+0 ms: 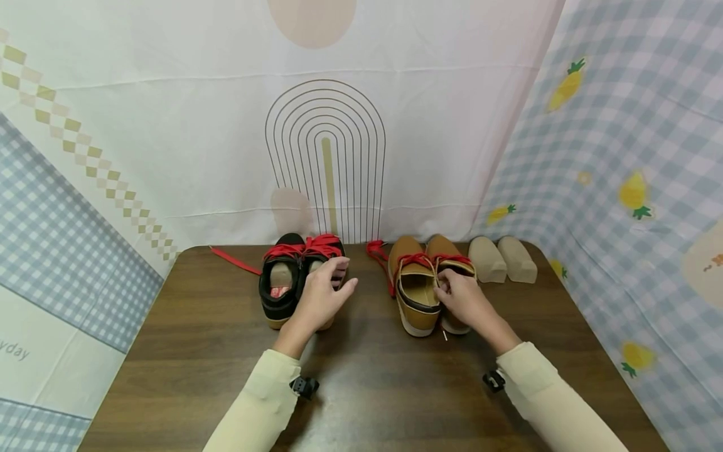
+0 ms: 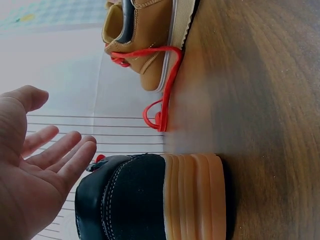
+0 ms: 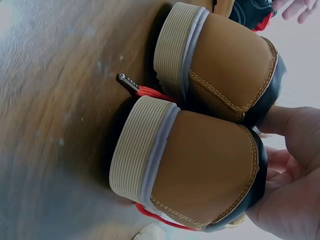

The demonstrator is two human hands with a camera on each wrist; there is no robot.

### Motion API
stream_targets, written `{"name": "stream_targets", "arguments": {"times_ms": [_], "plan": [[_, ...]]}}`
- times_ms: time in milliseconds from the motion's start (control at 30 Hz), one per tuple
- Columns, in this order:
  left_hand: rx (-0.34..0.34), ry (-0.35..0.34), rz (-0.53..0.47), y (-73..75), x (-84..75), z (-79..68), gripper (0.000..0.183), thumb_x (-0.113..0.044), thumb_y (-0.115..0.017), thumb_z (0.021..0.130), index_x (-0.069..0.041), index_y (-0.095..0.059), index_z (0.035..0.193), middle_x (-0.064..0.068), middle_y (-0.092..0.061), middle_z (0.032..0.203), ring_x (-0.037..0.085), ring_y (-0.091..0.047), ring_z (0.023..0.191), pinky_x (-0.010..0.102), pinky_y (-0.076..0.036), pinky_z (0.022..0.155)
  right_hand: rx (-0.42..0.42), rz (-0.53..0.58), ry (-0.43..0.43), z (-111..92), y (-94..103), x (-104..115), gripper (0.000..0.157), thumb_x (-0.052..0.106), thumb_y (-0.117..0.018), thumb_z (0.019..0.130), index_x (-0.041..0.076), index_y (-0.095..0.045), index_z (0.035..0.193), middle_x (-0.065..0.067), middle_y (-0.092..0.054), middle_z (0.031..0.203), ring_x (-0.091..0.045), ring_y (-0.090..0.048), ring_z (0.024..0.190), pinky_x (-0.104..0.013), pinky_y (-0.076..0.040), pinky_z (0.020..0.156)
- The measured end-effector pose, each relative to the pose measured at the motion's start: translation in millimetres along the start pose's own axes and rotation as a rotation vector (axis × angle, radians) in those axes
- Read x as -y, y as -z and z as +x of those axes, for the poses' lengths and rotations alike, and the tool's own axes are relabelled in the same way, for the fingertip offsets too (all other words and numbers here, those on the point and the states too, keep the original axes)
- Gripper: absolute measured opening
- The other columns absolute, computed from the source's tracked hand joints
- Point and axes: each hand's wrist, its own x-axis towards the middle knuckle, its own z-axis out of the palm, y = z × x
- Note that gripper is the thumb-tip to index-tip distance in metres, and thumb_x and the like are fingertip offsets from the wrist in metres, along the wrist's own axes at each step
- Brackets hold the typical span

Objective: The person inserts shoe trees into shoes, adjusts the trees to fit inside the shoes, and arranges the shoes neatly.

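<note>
My left hand [image 1: 324, 292] hovers over the right black shoe [image 2: 132, 195], its fingers relaxed and apart, holding nothing. Beside it stands the left black shoe [image 1: 277, 307], with red laces across the top and beige filler inside. My right hand [image 1: 465, 298] is at the opening of the right brown shoe [image 3: 205, 165], thumb and curled fingers pinching its collar on the side facing the other shoe. Close against it stands the left brown shoe [image 3: 232, 65], heel toward me. It has an open, unfilled inside and red laces.
Two beige shoe inserts [image 1: 487, 260] lie right of the brown shoes at the table's back edge. A loose red lace [image 1: 237, 260] extends left of the black pair. Another red lace [image 2: 167, 95] trails beside the brown pair. Patterned cloth [image 1: 423, 125] hangs behind the wooden table [image 1: 373, 389].
</note>
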Motion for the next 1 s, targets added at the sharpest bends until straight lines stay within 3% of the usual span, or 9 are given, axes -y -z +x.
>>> {"name": "stream_targets", "arguments": {"times_ms": [500,767,1000], "plan": [[0.019,0.006,-0.047,-5.8,0.2,1.5,0.040,-0.017,-0.075,0.095,-0.005,-0.063,0.132,0.015,-0.069,0.121,0.032,-0.069,0.112,0.046,-0.060,0.092,-0.019,-0.001,0.025,-4,-13.9,23,0.032,0.015,-0.068,0.098,-0.006,-0.064,0.122,-0.003,-0.067,0.085,-0.015,-0.062,0.075,-0.041,-0.056,0.075],[0.031,-0.004,-0.042,-8.8,-1.8,1.9,0.040,-0.015,-0.076,0.094,-0.003,-0.064,0.130,0.015,-0.070,0.119,0.033,-0.069,0.112,0.040,-0.061,0.090,-0.055,-0.007,0.056,-4,-21.8,35,0.030,0.013,-0.070,0.096,-0.005,-0.066,0.119,-0.002,-0.067,0.082,-0.016,-0.063,0.074,-0.041,-0.056,0.074],[0.056,0.006,-0.038,-11.6,-2.4,2.2,0.040,-0.018,-0.075,0.095,-0.004,-0.064,0.131,0.017,-0.069,0.120,0.033,-0.070,0.110,0.042,-0.060,0.091,-0.074,-0.001,0.068,-3,-29.4,46,0.028,0.013,-0.073,0.095,-0.005,-0.067,0.116,-0.003,-0.069,0.082,-0.018,-0.065,0.076,-0.040,-0.057,0.074]]}}
